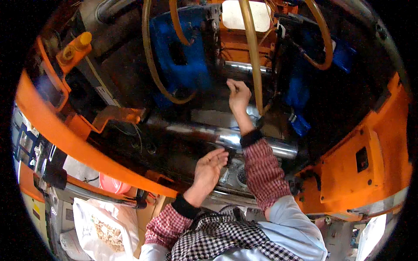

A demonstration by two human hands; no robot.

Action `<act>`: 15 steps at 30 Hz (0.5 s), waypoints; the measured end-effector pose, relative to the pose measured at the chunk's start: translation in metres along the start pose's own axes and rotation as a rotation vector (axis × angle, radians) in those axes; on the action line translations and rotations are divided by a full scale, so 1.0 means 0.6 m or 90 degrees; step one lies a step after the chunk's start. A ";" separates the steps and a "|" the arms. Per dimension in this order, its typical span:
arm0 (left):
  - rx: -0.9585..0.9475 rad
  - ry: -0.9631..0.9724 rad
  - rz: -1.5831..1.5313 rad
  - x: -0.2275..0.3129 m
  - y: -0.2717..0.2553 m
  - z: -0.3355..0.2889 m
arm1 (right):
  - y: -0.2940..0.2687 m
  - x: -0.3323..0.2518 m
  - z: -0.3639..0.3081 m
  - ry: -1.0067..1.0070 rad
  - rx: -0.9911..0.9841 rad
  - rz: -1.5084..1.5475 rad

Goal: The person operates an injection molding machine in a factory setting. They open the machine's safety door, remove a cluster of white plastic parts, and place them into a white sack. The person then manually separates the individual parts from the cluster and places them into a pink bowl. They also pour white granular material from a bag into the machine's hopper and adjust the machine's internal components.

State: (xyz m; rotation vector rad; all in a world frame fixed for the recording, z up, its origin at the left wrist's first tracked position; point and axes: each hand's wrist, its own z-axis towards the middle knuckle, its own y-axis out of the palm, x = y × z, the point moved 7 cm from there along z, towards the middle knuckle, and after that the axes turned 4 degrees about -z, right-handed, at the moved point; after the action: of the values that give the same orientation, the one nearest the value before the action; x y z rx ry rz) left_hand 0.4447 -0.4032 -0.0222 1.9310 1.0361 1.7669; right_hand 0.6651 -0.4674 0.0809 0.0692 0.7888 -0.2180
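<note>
My right hand (240,99) reaches far into a machine, past a shiny steel bar (278,148). Its fingers are curled into a pinch; whatever lies between them, if anything, is too small to make out. Close to its right hangs a yellowish hose (251,48). A blue block (185,65) with a dark opening stands beyond it to the left. Nearer to me, my left hand (208,171) hovers by the near side of the steel bar, its fingers loosely stretched and nothing visible in them.
An orange guard frame (91,150) curves along the left, and an orange panel (352,167) stands at the right. Another brownish hose (150,61) loops down in front of the blue block. At lower left are a white bag (82,217) of small pieces and a pink bowl (114,183).
</note>
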 end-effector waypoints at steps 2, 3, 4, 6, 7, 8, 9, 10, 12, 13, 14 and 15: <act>-0.016 0.001 0.026 0.004 0.014 -0.012 | 0.056 0.073 0.061 0.059 0.009 -0.101; -0.003 0.003 0.026 0.008 0.002 -0.021 | 0.093 0.069 0.071 0.168 -0.070 -0.088; -0.011 -0.005 0.027 0.006 0.006 -0.025 | 0.113 0.111 0.092 0.183 -0.051 -0.014; -0.034 0.003 0.075 0.011 0.024 -0.037 | 0.140 0.171 0.134 0.198 -0.015 0.131; -0.029 0.004 0.060 0.010 0.013 -0.038 | 0.147 0.160 0.128 0.161 0.021 -0.119; -0.026 0.005 0.045 0.011 0.004 -0.036 | 0.165 0.151 0.127 0.137 0.021 -0.103; -0.024 0.004 0.046 0.013 0.001 -0.034 | 0.170 0.155 0.128 0.113 0.025 -0.094; -0.024 0.003 0.048 0.016 -0.002 -0.033 | 0.173 0.159 0.130 0.088 0.030 -0.086; -0.020 0.005 0.049 0.022 -0.004 -0.030 | 0.178 0.171 0.128 0.106 0.031 -0.023; -0.016 0.008 0.049 0.025 -0.006 -0.030 | 0.181 0.181 0.122 0.148 0.025 0.033; -0.012 0.011 0.048 0.027 -0.006 -0.029 | 0.183 0.183 0.124 0.158 0.027 0.032; -0.011 0.010 0.047 0.028 -0.005 -0.029 | 0.183 0.185 0.127 0.168 0.028 0.030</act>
State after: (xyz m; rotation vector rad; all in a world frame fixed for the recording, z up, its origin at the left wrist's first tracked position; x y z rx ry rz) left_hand 0.4269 -0.3935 -0.0091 1.9719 0.9635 1.8264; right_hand 0.8182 -0.3897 0.0533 0.1611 1.0442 -0.1831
